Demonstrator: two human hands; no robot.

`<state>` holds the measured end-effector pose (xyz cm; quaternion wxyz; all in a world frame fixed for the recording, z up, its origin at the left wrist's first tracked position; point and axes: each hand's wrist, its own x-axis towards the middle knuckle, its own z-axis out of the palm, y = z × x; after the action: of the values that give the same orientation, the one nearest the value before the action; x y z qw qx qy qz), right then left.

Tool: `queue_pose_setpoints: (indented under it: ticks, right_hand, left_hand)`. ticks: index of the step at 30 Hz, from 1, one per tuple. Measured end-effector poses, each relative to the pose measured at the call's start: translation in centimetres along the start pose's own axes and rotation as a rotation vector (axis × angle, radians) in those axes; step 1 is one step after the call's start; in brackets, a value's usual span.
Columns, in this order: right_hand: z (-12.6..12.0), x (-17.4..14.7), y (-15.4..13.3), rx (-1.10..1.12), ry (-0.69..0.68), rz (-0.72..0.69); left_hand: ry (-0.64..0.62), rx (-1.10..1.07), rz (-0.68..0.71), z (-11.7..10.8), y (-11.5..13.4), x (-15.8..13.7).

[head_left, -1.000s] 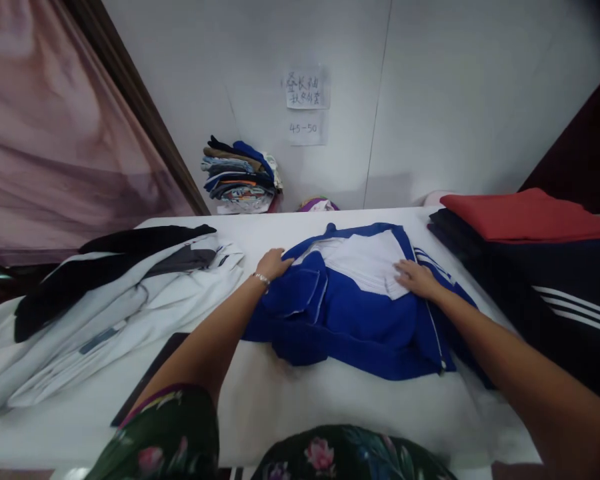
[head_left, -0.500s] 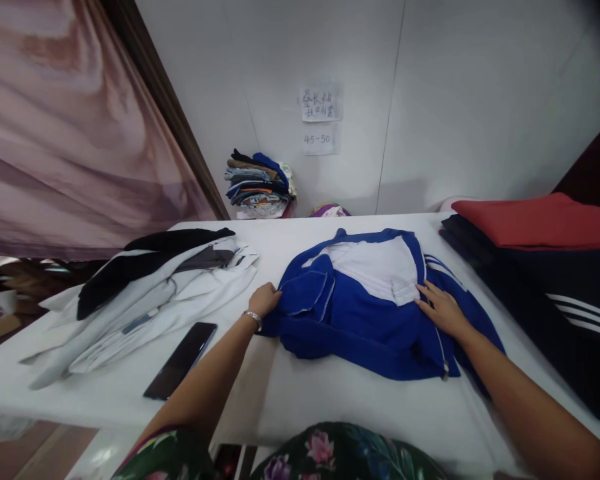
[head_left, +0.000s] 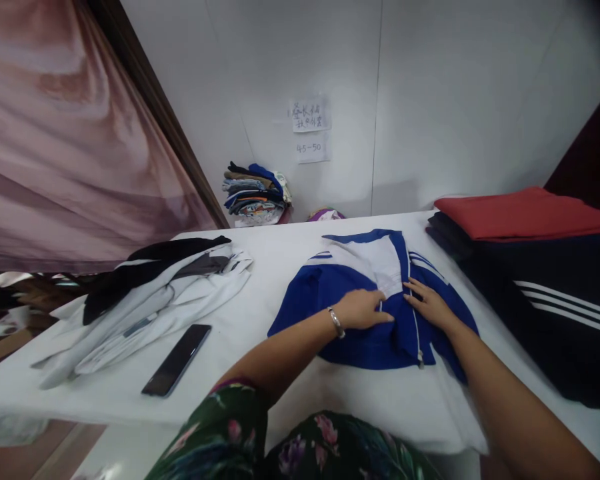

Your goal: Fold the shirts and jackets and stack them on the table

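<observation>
A blue and white zip jacket [head_left: 300, 303] lies front up on the white table, its striped sleeves out to either side. My left hand [head_left: 363, 309] reaches across the jacket's front and has the edge of the left front panel between thumb and fingers. Over on the right half, my right hand [head_left: 427, 305] rests with fingers spread beside the white zipper edge. The white lining shows at the neck between the two panels. At the lower hem hangs the zipper pull.
To the left, a loose heap of white, grey and black clothes [head_left: 165, 293] lies near a dark phone [head_left: 177, 360]. Folded red [head_left: 535, 213] and black striped garments [head_left: 565, 280] are stacked on the right. Another clothes pile [head_left: 256, 193] stands behind the table by the wall.
My left hand has moved right, drawing the jacket's left panel across, and that panel now lies unfolded over the front. My right hand has stayed near the zipper edge.
</observation>
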<state>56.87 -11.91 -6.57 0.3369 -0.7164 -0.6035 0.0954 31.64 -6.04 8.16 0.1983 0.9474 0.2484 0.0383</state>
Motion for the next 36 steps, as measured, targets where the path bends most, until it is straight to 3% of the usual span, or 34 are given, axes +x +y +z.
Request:
queue_pose_setpoints:
  ticks: [2, 4, 7, 9, 11, 13, 17, 19, 24, 27, 29, 31, 36]
  right_hand:
    - [-0.2, -0.1, 0.1, 0.040, 0.008, -0.004]
    - [-0.3, -0.2, 0.1, 0.071, 0.014, 0.002]
    - [-0.3, -0.3, 0.2, 0.096, 0.003, 0.009]
    - [-0.3, -0.2, 0.3, 0.094, -0.002, 0.008]
    - [-0.2, -0.1, 0.3, 0.086, -0.002, 0.005]
    - [-0.2, -0.1, 0.4, 0.082, -0.002, -0.004]
    - [-0.2, -0.1, 0.5, 0.079, -0.009, 0.013]
    - [-0.2, -0.1, 0.4, 0.072, 0.000, 0.019]
    - [-0.1, -0.2, 0.3, 0.077, 0.030, 0.033]
    - [0.0, -0.4, 0.2, 0.115, 0.069, 0.051]
    - [0.2, -0.4, 0.3, 0.147, 0.087, 0.063]
    - [0.2, -0.5, 0.4, 0.172, 0.091, 0.068]
    - [-0.9, -0.6, -1.3, 0.212, 0.199, 0.050]
  left_hand:
    - [-0.053, -0.145, 0.050, 1.8, 0.2, 0.2]
    - [0.059, -0.176, -0.025, 1.9, -1.6, -0.2]
    - [0.313, 0.023, -0.287, 0.2, -6.8, -1.9]
    - [0.387, 0.105, -0.438, -0.9, -10.7, -3.8]
    - [0.334, 0.186, -0.674, -1.2, -13.8, -5.7]
    - [0.231, 0.148, -0.801, -0.6, -15.6, -7.3]
    - [0.157, 0.112, -0.795, 0.1, -16.3, -8.1]
    - [0.212, 0.146, -0.796, -1.7, -16.5, -7.5]
    - [0.544, 0.475, -0.752, -11.1, -18.8, -4.9]
    - [0.552, 0.566, -0.732, -13.1, -19.5, -3.9]
    - [0.524, 0.554, -0.636, -11.3, -18.7, -3.9]
    - [0.499, 0.448, -0.493, -7.6, -17.3, -4.7]
    - [0.397, -0.089, -0.319, 2.0, -12.8, -8.8]
